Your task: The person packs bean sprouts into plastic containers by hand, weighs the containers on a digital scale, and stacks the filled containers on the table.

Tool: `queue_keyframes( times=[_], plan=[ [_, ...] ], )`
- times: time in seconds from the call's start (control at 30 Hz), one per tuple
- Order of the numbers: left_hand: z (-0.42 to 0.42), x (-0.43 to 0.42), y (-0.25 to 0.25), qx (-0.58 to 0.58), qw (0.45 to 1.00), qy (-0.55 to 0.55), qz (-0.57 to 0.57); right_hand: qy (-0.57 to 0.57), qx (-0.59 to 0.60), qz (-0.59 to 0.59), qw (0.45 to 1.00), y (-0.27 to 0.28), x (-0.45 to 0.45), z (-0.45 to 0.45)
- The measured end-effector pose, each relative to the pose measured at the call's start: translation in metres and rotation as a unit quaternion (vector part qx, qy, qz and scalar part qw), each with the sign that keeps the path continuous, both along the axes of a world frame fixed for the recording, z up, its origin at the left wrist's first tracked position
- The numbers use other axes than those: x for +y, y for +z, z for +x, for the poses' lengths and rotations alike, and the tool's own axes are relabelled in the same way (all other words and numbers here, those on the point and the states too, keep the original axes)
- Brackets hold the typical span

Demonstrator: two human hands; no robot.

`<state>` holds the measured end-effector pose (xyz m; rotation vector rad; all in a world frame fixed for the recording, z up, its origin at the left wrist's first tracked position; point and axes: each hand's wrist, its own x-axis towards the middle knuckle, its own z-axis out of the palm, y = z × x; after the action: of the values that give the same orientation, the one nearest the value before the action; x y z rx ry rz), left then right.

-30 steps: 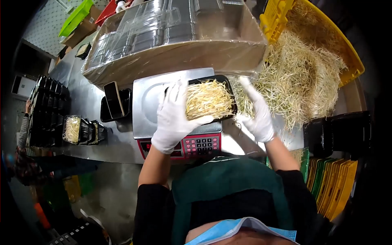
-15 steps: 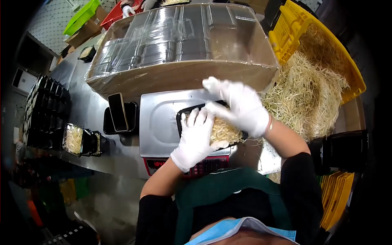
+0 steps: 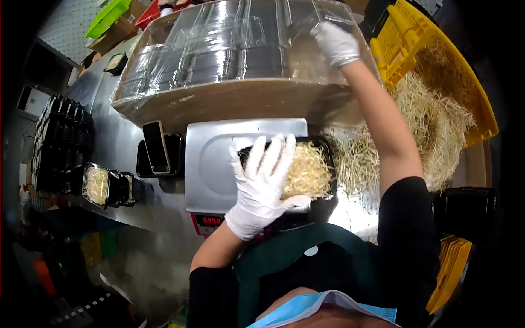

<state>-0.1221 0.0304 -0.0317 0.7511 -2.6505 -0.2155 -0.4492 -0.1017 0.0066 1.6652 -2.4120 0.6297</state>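
My left hand (image 3: 261, 188), in a white glove, is open, fingers spread over the left side of a black tray (image 3: 330, 156) heaped with bean sprouts (image 3: 307, 172). The tray rests on the metal plate of a scale (image 3: 210, 164), and the red display (image 3: 211, 221) seems to read 0.990. My right hand (image 3: 337, 46), also gloved, reaches over the right part of a carton (image 3: 229, 101) of clear plastic lids (image 3: 216, 46). Its fingers are bent together at the clear plastic; what lies between them cannot be made out.
A tipped yellow crate (image 3: 481, 104) spills a pile of bean sprouts (image 3: 432, 126) at the right. Left of the scale, a phone (image 3: 157, 146) leans in a black tray (image 3: 176, 150). Filled packs (image 3: 97, 185) and stacked black trays (image 3: 60, 145) stand farther left.
My right hand has gone from above the sprouts up to the carton of lids. My left hand has stayed at the tray, and the scale's reading has changed.
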Motion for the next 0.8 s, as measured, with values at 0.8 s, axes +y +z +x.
queue_keyframes(
  times=[0.8],
  plan=[
    [0.011,-0.041,-0.057,0.448,0.832,0.121,0.304,0.108,-0.500,-0.226,0.829,-0.105,0.181,0.120]
  ],
)
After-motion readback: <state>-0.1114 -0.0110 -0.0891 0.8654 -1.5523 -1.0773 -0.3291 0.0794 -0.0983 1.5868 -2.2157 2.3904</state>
